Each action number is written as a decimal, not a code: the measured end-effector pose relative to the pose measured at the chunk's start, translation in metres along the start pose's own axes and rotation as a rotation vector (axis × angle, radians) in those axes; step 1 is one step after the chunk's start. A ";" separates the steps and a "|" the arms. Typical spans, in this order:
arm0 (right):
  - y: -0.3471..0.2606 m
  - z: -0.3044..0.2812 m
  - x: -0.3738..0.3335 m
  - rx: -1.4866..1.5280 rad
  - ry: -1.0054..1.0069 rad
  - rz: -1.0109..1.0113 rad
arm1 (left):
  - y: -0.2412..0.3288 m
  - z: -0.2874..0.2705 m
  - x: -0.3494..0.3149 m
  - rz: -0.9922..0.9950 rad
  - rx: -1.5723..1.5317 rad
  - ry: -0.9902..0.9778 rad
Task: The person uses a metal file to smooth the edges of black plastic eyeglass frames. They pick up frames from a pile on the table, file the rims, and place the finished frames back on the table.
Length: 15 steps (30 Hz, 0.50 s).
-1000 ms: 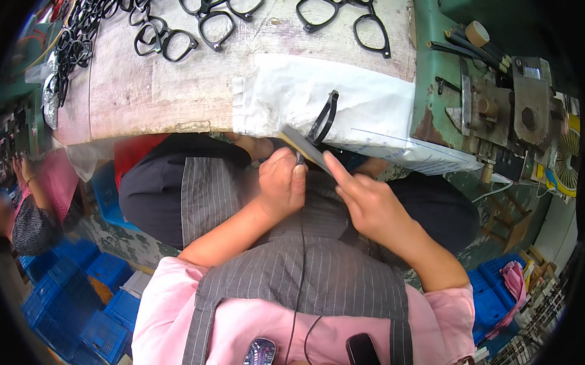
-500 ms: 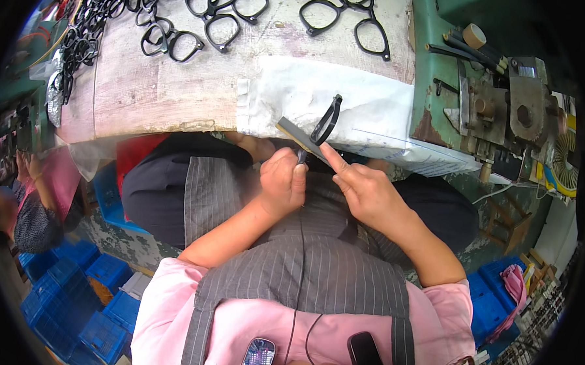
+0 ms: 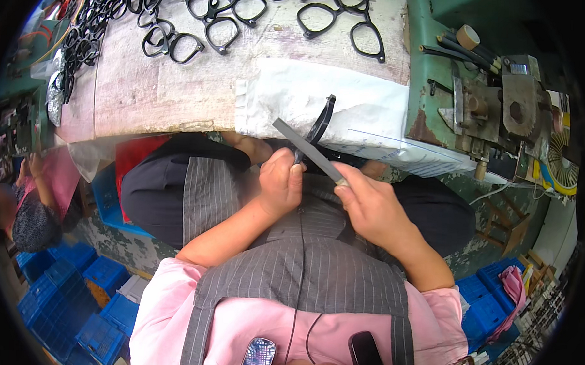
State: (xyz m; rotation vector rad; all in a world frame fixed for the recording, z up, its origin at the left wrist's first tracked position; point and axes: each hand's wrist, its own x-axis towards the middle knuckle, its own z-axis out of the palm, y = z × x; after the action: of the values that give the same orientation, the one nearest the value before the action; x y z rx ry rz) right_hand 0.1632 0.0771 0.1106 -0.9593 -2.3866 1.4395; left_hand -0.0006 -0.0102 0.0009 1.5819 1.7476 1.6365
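My left hand (image 3: 280, 184) is closed around the near end of a black eyeglass frame (image 3: 322, 123), whose far end rises over the table's front edge. In my right hand (image 3: 377, 211) is a flat grey file (image 3: 307, 148), gripped at its near right end. The file slants up to the left and crosses in front of the eyeglass frame, partly covering it. Whether the two touch cannot be made out. My fingers hide the gripped part of the frame. Both hands are above my lap, just short of the table.
More black eyeglass frames (image 3: 222, 34) lie across the far table (image 3: 172, 89), heaped at the left. White paper (image 3: 374, 114) covers the front edge. On the right are a metal vise-like fixture (image 3: 524, 108) and several dark rods (image 3: 464, 52). Blue crates (image 3: 108, 273) stand lower left; another person sits far left.
The file has turned so its broad face shows, and my right index finger no longer stretches along it. The eyeglass frame has tilted and shifted slightly left.
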 end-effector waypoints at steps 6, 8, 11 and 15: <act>0.021 0.020 0.005 -0.087 0.002 0.003 | -0.004 0.000 0.001 0.064 0.017 -0.027; 0.024 0.022 0.018 -0.081 0.014 -0.020 | -0.004 0.000 0.001 0.092 0.041 -0.035; 0.019 0.020 0.029 -0.054 0.039 -0.054 | -0.005 -0.001 0.002 0.094 0.046 -0.014; 0.012 0.006 0.016 -0.015 -0.007 0.015 | -0.006 -0.001 0.002 0.102 0.036 -0.008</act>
State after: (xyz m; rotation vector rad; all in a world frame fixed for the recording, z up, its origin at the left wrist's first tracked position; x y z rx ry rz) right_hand 0.1531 0.0862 0.0947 -0.9793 -2.4043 1.4344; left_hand -0.0056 -0.0074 -0.0030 1.7179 1.7277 1.6503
